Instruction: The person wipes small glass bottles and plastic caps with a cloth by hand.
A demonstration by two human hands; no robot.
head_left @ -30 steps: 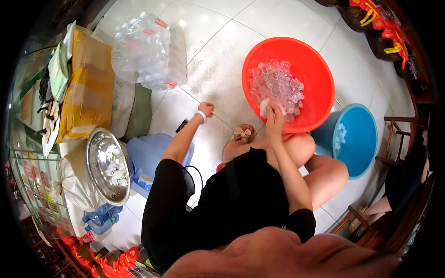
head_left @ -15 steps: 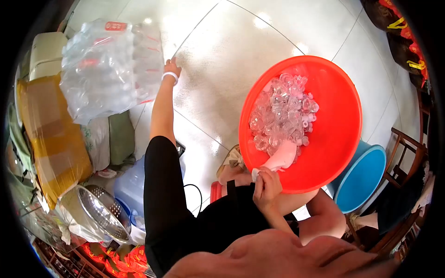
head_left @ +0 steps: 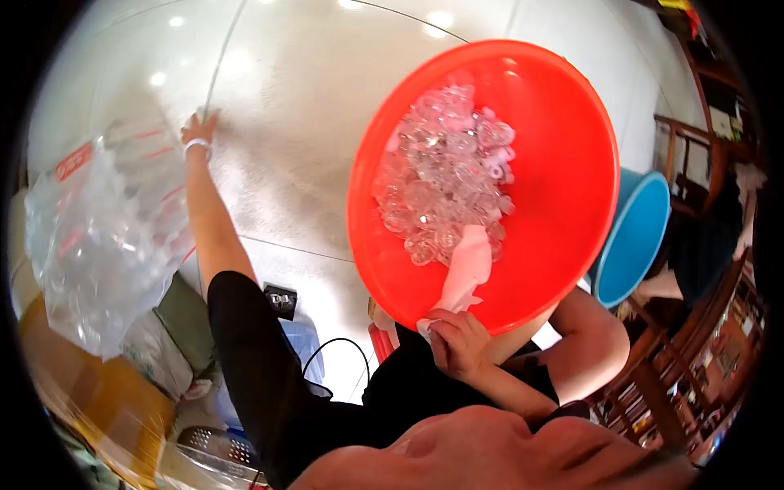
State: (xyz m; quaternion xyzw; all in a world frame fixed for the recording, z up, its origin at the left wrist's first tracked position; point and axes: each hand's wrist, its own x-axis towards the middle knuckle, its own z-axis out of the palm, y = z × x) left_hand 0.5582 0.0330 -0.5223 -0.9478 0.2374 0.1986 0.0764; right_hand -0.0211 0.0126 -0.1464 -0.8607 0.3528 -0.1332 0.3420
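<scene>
My left hand (head_left: pixel 198 131) is stretched far out over the floor, fingers spread, beside the upper edge of a large clear plastic pack with red print (head_left: pixel 114 237). Whether the fingertips touch the plastic is hard to tell. In my right hand (head_left: pixel 459 343) is a pale, thin cloth (head_left: pixel 467 265), gripped at its lower end near the rim of a big red basin (head_left: pixel 563 196). The cloth's upper end hangs into the basin, against a heap of clear, rounded plastic pieces (head_left: pixel 441 180) and small pale ring-like parts (head_left: pixel 500 163).
A blue bucket (head_left: pixel 635 241) stands right of the basin. At the lower left are a yellow-taped carton (head_left: pixel 106 376), a green sack (head_left: pixel 186 322) and a perforated metal strainer (head_left: pixel 216 445). Wooden furniture (head_left: pixel 686 163) and another person's leg (head_left: pixel 663 284) are at the right.
My view has shifted, so the basin appears further left and larger. My left hand and the plastic pack also sit further left in view. The right hand keeps hold of the cloth.
</scene>
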